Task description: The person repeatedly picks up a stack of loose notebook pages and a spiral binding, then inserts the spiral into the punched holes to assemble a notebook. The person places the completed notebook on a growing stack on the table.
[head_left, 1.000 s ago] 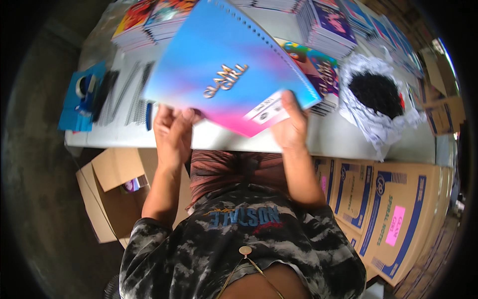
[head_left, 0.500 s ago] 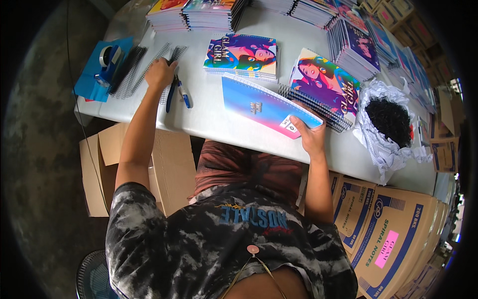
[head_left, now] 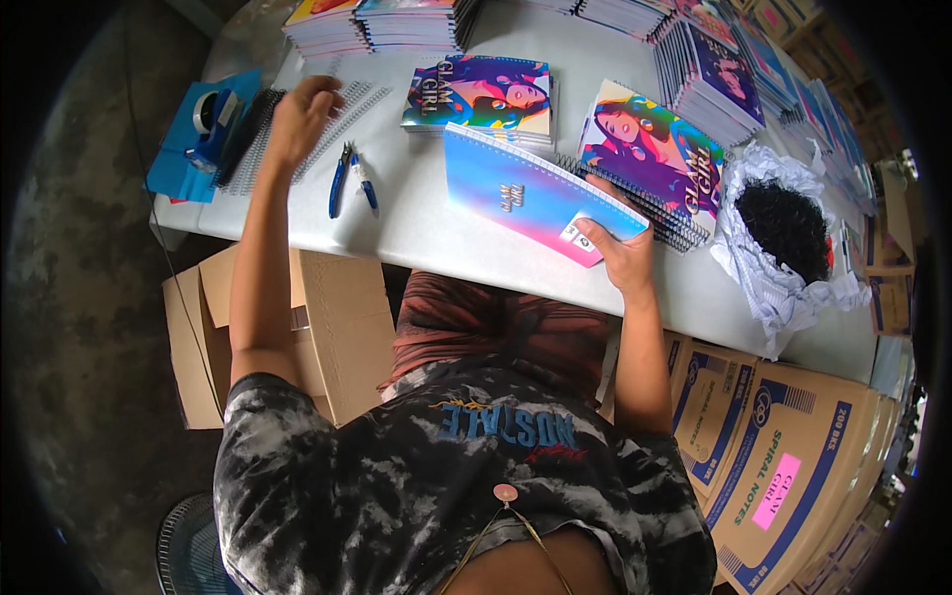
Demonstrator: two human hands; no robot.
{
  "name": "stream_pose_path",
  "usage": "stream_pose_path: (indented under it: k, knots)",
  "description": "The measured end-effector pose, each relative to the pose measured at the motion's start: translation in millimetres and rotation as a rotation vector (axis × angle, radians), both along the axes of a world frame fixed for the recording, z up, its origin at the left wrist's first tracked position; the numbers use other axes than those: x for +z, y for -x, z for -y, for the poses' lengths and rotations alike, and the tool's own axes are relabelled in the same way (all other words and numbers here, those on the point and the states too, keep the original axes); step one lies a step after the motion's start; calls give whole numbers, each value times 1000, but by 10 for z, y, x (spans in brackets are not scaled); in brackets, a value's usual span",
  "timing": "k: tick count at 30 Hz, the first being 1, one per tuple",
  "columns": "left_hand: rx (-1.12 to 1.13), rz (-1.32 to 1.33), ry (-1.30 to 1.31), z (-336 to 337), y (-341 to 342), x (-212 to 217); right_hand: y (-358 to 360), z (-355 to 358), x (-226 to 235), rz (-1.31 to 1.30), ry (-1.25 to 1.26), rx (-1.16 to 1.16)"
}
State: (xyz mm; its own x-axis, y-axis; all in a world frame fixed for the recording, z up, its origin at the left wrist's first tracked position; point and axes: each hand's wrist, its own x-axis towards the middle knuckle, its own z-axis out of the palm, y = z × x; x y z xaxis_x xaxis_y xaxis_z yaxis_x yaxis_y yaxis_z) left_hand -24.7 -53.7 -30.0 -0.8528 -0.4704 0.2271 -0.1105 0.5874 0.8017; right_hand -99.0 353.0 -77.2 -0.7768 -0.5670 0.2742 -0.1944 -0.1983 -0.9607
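My right hand [head_left: 625, 250] grips the lower right corner of a notebook [head_left: 486, 183] with a blue-to-pink cover, thumb on top. A row of punched holes runs along its upper edge. My left hand [head_left: 300, 117] is raised over loose spiral binding coils [head_left: 349, 117], fingers bent together; whatever they pinch is too faint to make out. Blue-handled pliers [head_left: 339, 186] and a blue-and-white pen-like tool [head_left: 363, 184] lie just right of that forearm. Beyond the held notebook sits a short stack of colourful notebooks [head_left: 481, 94]; on its right, more spiral-bound notebooks [head_left: 650, 149] are piled.
A tape dispenser [head_left: 210, 129] rests on a blue sheet [head_left: 171, 159] at the table's left. Crumpled paper [head_left: 759, 288] holds black curly scraps [head_left: 783, 230] at the right. Tall notebook stacks [head_left: 412, 25] line the back. Cardboard boxes [head_left: 347, 317] stand below the table edge.
My left hand has lifted away from the coils, up and slightly left, and the coils beneath now lie fanned out. My right hand keeps the notebook in nearly the same place.
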Motion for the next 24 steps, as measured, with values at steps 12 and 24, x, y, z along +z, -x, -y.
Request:
stream_pose_path:
  k: [12, 24]
  knots:
    - [-357, 76, -172, -1180, -98, 47, -34, -5, -26, -34, -18, -29]
    - [-586, 105, 253, -1173, 15, 538, -64, -12, -82, -42, 25, 1]
